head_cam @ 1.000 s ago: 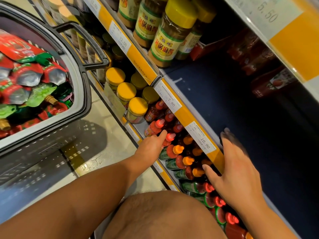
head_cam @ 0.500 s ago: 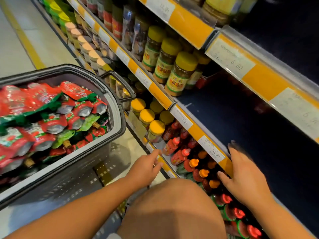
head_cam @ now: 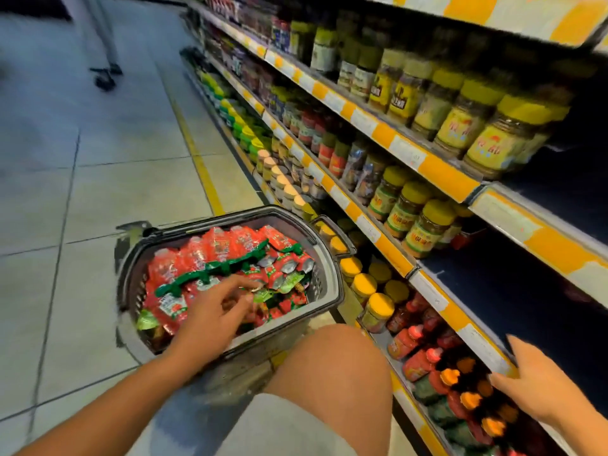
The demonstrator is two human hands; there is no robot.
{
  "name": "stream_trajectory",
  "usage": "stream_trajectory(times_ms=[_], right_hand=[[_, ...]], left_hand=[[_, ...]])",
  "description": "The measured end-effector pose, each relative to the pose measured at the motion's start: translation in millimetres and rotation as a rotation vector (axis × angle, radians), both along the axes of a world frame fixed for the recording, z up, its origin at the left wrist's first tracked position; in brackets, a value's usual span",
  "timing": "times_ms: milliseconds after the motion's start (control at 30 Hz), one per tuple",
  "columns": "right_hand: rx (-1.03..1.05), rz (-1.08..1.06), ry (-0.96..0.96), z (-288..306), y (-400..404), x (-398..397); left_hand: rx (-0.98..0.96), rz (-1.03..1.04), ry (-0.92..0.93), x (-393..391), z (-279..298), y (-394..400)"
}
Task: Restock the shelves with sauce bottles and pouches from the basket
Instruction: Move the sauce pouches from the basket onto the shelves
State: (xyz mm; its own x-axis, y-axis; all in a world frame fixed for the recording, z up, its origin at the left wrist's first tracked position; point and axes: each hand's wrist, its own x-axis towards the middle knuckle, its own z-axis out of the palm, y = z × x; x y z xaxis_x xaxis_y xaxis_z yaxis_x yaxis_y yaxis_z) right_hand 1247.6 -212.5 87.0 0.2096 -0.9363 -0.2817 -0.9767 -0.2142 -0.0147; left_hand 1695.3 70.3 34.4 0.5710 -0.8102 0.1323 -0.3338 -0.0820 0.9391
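Over basket, left hand reaching

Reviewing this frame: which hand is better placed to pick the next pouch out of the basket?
Left. The left hand is already over the basket, fingers loosely curled just above the red pouches. The right hand rests at the lower shelf edge beside the sauce bottles, away from the basket.

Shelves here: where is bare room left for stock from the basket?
Bare dark shelf lies right of the yellow-lidded jars, above the bottom row. That row of sauce bottles is crowded. The right hand rests at its edge.
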Motion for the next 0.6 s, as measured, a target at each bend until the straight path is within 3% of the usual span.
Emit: stream_trajectory(times_ms=[133, 300, 467, 600], right_hand=[[-0.048, 0.141, -0.162, 20.0, 6.8, 85.0], [-0.026, 0.461, -0.319, 41.8, 24.0, 253.4], [0.105, 0.78, -0.217, 43.7, 68.7, 421.7], [0.141, 0.84, -0.146, 19.3, 104.6, 506.1]], left_hand=[[0.027, 0.246, -0.055, 58.6, -14.7, 18.7], [0.123, 0.457, -0.028, 105.9, -31.7, 33.0], [0.182, 0.483, -0.044, 131.0, -38.7, 44.1], [0.229, 0.469, -0.046, 134.3, -46.5, 45.3]])
